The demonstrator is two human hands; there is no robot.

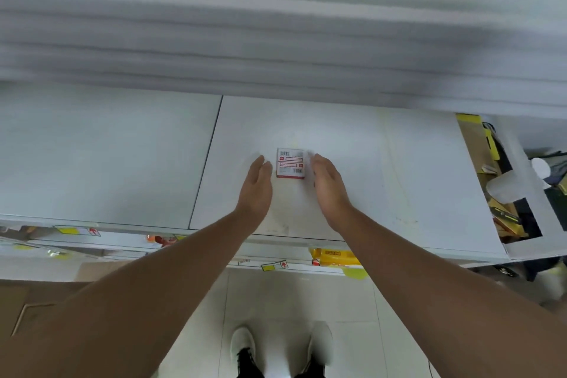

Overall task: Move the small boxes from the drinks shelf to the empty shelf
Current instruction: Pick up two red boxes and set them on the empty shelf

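A small white box with red labels and barcodes [291,163] lies flat on the white shelf [383,169], near its middle. My left hand [256,186] is just left of the box with straight fingers, a narrow gap between them. On the box's right side, my right hand [326,182] is held flat with fingers extended, its fingertips at the box's edge. Neither hand grips the box. No other small boxes are in sight.
Blurred white shelf boards [276,40] hang above the shelf surface. A seam [208,159] splits the shelf into two panels. Lower shelves hold yellow packets [334,256]. Cardboard boxes [491,169] stand at the right and brown cardboard [36,307] at lower left.
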